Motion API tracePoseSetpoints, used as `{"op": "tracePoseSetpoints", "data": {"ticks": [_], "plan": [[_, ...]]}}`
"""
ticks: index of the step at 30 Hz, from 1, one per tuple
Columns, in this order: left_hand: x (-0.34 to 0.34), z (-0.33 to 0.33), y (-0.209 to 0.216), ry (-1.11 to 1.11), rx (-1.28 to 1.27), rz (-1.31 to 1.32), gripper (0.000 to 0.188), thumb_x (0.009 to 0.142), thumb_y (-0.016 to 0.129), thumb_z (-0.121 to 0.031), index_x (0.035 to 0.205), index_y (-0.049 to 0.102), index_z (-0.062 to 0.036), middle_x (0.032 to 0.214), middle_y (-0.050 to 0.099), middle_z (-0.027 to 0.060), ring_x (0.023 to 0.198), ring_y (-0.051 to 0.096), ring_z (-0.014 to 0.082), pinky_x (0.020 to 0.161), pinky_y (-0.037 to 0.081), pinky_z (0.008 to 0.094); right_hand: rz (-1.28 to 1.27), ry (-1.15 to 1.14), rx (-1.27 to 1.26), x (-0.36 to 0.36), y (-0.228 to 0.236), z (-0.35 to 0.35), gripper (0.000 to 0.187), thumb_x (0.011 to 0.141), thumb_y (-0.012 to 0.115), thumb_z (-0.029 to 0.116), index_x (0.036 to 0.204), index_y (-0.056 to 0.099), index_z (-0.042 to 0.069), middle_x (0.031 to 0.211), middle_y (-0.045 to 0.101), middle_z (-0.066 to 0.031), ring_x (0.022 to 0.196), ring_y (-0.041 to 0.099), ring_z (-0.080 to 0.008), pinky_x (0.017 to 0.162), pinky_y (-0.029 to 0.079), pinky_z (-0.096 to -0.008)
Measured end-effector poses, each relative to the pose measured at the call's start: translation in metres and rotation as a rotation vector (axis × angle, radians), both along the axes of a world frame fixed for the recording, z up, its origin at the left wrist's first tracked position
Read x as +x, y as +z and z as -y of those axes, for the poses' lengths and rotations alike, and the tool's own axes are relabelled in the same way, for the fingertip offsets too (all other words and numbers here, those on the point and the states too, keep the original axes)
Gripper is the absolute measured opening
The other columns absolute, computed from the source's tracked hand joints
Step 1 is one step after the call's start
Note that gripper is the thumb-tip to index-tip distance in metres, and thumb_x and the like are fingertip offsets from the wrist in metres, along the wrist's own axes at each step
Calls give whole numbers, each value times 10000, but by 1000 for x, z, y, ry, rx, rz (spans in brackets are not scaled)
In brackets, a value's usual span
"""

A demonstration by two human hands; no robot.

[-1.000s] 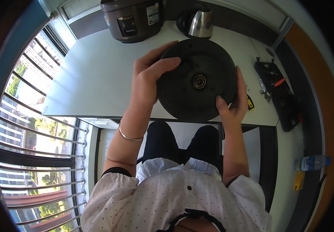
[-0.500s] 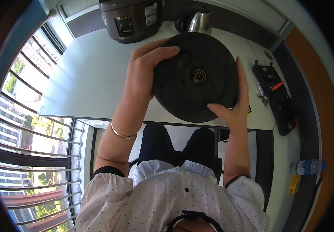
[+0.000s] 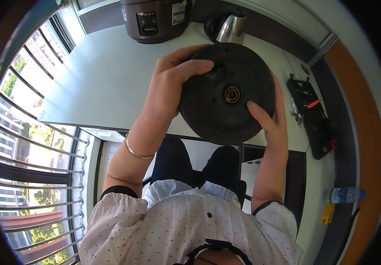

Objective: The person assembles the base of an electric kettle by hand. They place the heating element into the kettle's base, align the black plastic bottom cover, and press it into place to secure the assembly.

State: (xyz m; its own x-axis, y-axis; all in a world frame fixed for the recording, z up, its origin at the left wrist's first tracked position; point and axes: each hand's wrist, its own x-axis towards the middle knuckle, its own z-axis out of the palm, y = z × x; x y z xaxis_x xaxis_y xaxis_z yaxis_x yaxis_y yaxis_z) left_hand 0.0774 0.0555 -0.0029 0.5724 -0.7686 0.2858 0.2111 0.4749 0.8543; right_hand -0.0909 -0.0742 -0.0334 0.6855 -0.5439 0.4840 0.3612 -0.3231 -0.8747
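Note:
Both hands hold up a large round black disc (image 3: 212, 115), above the front part of the desk. Its face is turned toward me, with a brass-ringed round fitting at the middle and several small holes and dents around it. My left hand (image 3: 170, 81) grips the left rim, thumb laid on the face near the upper left and fingers behind. My right hand (image 3: 274, 119) clasps the right rim, its thumb pressed on the face beside the central fitting. Whatever lies behind the disc is hidden, so I cannot tell whether it belongs to a deeper appliance.
On the white desk (image 3: 106, 84) a dark brown cooker (image 3: 155, 24) and a silver kettle (image 3: 232, 28) with a black handle stand at the back. To the right lie a black tool case (image 3: 316, 128), a red-handled tool (image 3: 314, 104), a metal tool (image 3: 294, 110) and a water bottle (image 3: 343, 195).
The disc has shifted slightly right and down in view and tilted a little. My right thumb has slid inward over its face, nearer the central fitting. The view itself has also shifted.

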Motion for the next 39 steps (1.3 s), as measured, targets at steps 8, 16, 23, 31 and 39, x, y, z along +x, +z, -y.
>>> {"op": "tracePoseSetpoints", "data": {"ticks": [8,16,23,31,39], "plan": [[-5,-4,-1,3,-40,-33,460,739,636,-80,1144,597,136,916,666,180,778,654,191,706,533,241,-2,83,13,-4,-1,6,847,719,782,171,1427,352,-3,1363,478,-186,1263,478,-289,1072,357,-382],[2,-3,-8,-20,-64,-3,486,739,633,-73,1191,589,100,961,672,165,833,649,183,765,524,255,-15,68,111,-1,3,2,818,692,769,93,1410,387,0,1330,516,-162,1241,500,-272,1064,366,-365],[4,-2,-28,15,-223,242,541,785,597,-122,1292,532,54,1198,611,158,1162,538,219,1031,380,322,-7,43,136,-4,3,0,801,687,752,44,1405,400,7,1319,529,-152,1231,509,-256,1055,373,-356],[14,11,-47,324,-573,772,443,803,560,-175,1213,617,-16,1420,409,233,1372,337,375,1128,231,471,17,54,112,-5,3,0,772,690,745,29,1389,418,-7,1317,531,-139,1237,498,-247,1065,353,-347],[12,1,-42,345,-453,838,169,785,451,-107,878,540,2,1311,462,358,1211,502,436,1024,412,495,-16,62,134,-3,4,2,775,684,776,109,1383,451,33,1283,553,-122,1223,501,-249,1057,358,-351]]}}
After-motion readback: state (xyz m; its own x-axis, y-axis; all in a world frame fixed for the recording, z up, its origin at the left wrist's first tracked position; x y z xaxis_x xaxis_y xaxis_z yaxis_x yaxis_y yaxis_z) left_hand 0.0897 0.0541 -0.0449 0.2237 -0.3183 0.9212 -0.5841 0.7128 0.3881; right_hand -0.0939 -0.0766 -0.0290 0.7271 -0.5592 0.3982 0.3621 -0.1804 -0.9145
